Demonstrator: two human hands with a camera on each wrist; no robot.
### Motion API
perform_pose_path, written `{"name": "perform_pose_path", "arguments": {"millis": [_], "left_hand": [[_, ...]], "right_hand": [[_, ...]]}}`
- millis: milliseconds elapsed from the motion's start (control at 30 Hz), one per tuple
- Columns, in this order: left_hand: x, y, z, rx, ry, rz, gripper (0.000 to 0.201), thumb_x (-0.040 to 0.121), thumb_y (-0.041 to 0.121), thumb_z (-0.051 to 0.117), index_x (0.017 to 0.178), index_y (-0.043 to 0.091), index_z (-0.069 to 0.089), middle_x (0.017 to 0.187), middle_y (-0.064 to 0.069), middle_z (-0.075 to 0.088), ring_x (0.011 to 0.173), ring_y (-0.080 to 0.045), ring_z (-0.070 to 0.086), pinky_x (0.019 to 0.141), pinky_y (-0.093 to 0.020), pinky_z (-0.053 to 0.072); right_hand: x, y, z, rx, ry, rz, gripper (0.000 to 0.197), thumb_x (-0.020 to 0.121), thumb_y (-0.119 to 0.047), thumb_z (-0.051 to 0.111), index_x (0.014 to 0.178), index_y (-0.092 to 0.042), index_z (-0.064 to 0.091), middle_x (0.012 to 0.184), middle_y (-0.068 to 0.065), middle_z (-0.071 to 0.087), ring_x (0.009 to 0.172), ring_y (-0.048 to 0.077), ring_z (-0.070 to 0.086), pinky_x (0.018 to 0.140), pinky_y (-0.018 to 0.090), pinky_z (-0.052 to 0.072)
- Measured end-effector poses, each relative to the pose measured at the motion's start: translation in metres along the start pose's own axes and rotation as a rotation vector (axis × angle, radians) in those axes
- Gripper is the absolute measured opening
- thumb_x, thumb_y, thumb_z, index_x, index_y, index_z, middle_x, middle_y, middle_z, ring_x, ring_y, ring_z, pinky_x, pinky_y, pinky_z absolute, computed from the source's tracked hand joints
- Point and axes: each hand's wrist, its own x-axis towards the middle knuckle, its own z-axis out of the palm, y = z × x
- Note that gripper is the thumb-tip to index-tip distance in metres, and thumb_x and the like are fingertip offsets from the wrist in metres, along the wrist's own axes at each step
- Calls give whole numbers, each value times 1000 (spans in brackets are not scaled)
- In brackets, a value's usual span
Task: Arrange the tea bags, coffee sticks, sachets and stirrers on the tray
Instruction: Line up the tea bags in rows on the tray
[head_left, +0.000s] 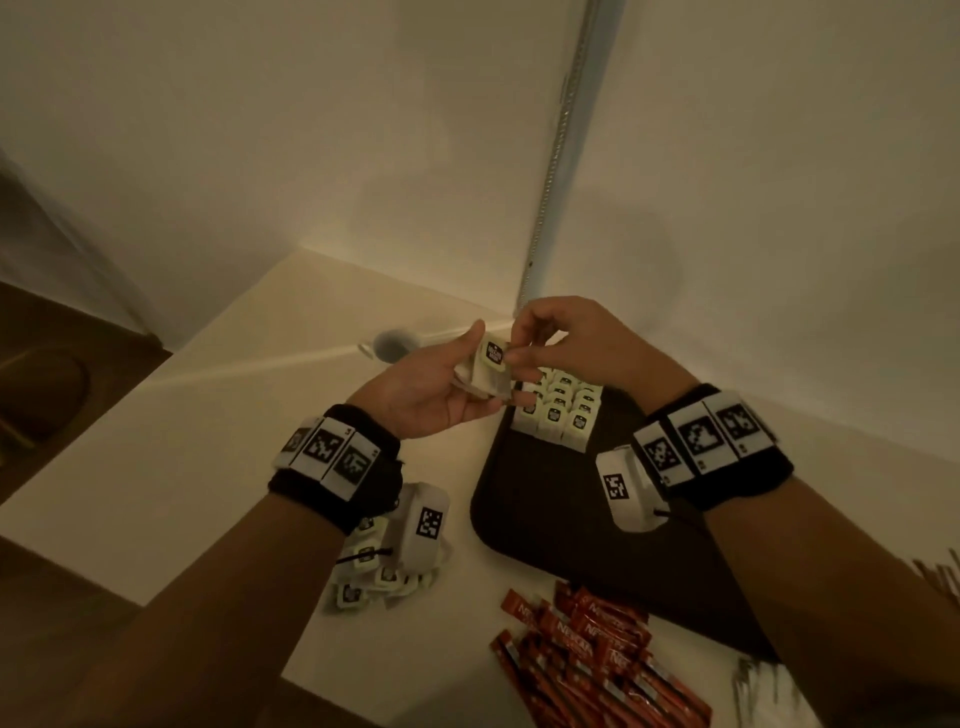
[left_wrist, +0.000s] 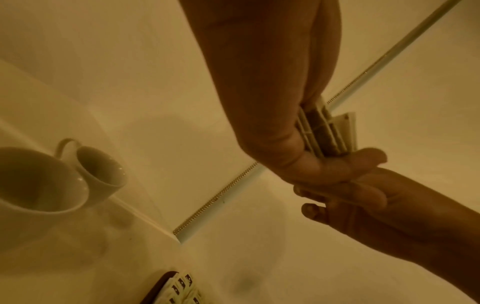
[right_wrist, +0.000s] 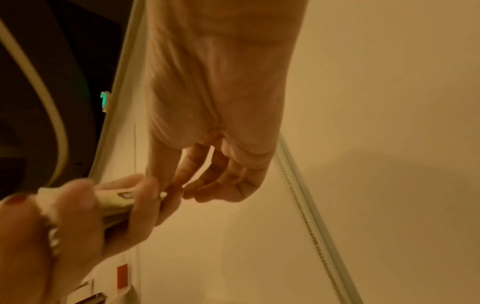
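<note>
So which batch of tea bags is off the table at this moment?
The small stack of tea bags gripped in the left hand, the right hand pinching its top one; the others lie in tray rows or the loose pile.

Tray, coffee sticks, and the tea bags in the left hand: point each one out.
tray (head_left: 540, 499): head view, bare dark surface.
coffee sticks (head_left: 597, 644): head view, middle of the red pile.
tea bags in the left hand (head_left: 491, 364): head view, front bag's label.

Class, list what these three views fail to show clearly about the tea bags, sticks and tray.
- Held tea bags: count unclear; left hand and right hand cover them.
- Loose tea bags: head view, left wrist camera hides part.
- Coffee sticks: cut by bottom edge.
- Tray: right forearm covers its near corner.
</note>
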Motion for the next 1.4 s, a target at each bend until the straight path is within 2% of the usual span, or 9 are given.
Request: {"name": "perform_pose_path", "arguments": {"millis": [267, 467, 667, 767, 867, 1033, 1133, 1233, 1400], "left_hand": [[19, 1, 19, 55, 54, 69, 39, 100, 37, 37, 109, 7, 59, 90, -9, 73, 86, -25, 71, 66, -22, 58], [29, 3, 24, 42, 83, 77, 42, 99, 38, 38, 107, 3, 60, 88, -13, 71, 82, -25, 71, 64, -23, 58], [37, 3, 19, -82, 130, 133, 42, 95, 38, 47, 116, 4, 58, 98, -15, 71, 86, -24, 70, 65, -25, 57], [41, 6, 22, -74, 177, 213, 35, 83, 38, 59, 102, 9, 59, 85, -5, 66, 69, -14, 65, 58, -21, 54], [47, 9, 29, 10, 221, 372, 17, 78, 26, 65, 92, 18, 60, 78, 3, 58, 61, -8, 53, 56, -17, 47], [54, 11, 35, 153, 261, 584, 16, 86, 4, 63, 86, 19, 59, 66, 7, 55, 57, -6, 47, 54, -18, 42], [55, 13, 35, 233, 255, 650, 16, 83, 8, 68, 81, 23, 63, 60, 8, 52, 56, -8, 43, 53, -20, 39], [55, 14, 36, 259, 256, 683, 10, 79, 14, 68, 80, 23, 65, 60, 6, 50, 57, -10, 40, 53, -21, 38], [51, 15, 35, 283, 253, 679, 8, 80, 15, 68, 79, 23, 66, 62, 3, 48, 57, -10, 40, 54, -20, 38]], "right_hand": [[-13, 11, -4, 71, 119, -85, 32, 74, -16, 78, 102, -9, 63, 94, 5, 61, 75, 1, 53, 60, 6, 40], [-9, 22, -9, 91, 181, -45, 16, 79, -20, 74, 90, -13, 66, 84, -10, 64, 73, 2, 58, 65, 8, 42], [-2, 15, -31, 327, 263, 93, 7, 87, -16, 65, 84, -21, 61, 81, 1, 69, 67, 4, 61, 61, 18, 46], [3, 0, -49, 266, 327, 58, 3, 87, -14, 65, 88, -16, 64, 76, -4, 67, 59, -4, 58, 56, 10, 43], [9, -20, -64, 119, 352, -75, 7, 83, -14, 69, 90, -12, 69, 73, -6, 65, 58, -9, 55, 60, 4, 40], [13, -44, -75, -91, 325, -226, 7, 80, -25, 72, 87, -23, 72, 82, 1, 71, 68, 4, 56, 69, 17, 46], [12, -49, -78, -104, 327, -255, 7, 80, -26, 72, 86, -23, 72, 83, 2, 71, 69, 9, 56, 69, 20, 46], [10, -51, -80, -113, 327, -257, 9, 78, -25, 74, 87, -24, 70, 83, 2, 70, 69, 5, 56, 67, 13, 44], [9, -57, -81, -146, 305, -277, 5, 81, -23, 71, 84, -24, 68, 77, -16, 64, 67, -3, 52, 67, 14, 43]]}}
